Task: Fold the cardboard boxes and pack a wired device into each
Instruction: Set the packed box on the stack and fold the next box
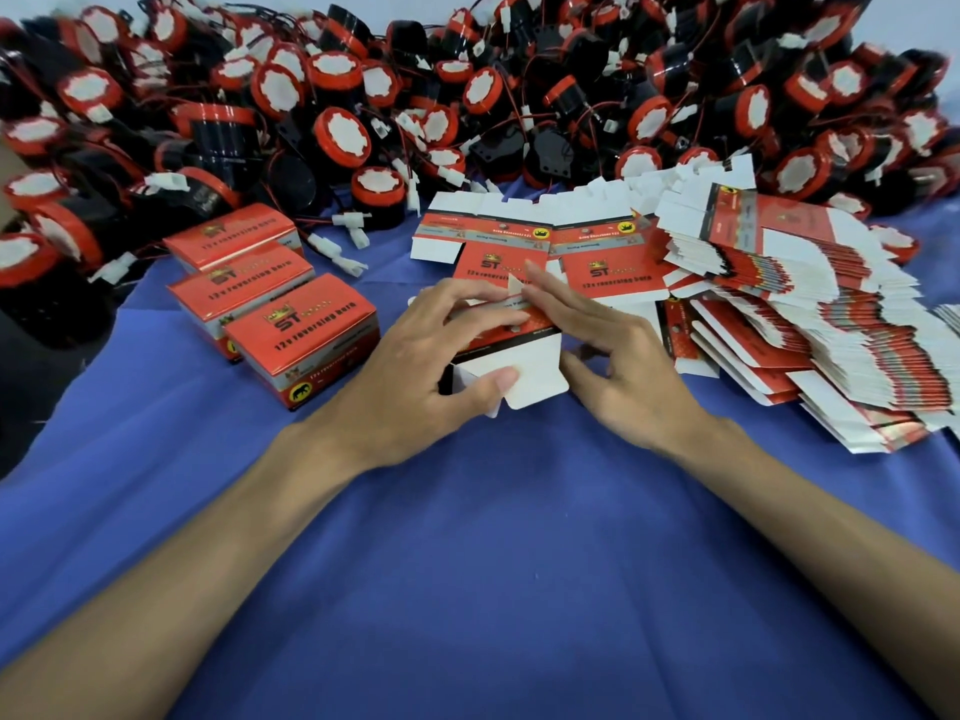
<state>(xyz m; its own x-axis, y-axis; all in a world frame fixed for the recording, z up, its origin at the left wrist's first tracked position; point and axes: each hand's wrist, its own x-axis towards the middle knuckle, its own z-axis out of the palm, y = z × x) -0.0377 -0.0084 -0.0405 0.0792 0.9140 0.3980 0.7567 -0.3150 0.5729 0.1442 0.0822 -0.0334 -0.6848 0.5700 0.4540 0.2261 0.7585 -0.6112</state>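
A half-folded red and white cardboard box (524, 374) stands on the blue cloth at the centre, its white flap turned toward me. My left hand (431, 376) grips its left side, thumb on the white flap and fingers over the top. My right hand (618, 363) touches the box's right side, its fingers stretched over the top edge where a small flap sticks up. Flat unfolded boxes (587, 252) lie just behind it. A big heap of black and red wired devices (343, 132) fills the far side of the table.
Three folded red boxes (301, 335) stand in a row at the left. A tall fanned stack of flat box blanks (810, 314) lies at the right. Loose white connectors (348, 241) trail from the heap. Blue cloth (493, 563) covers the near table.
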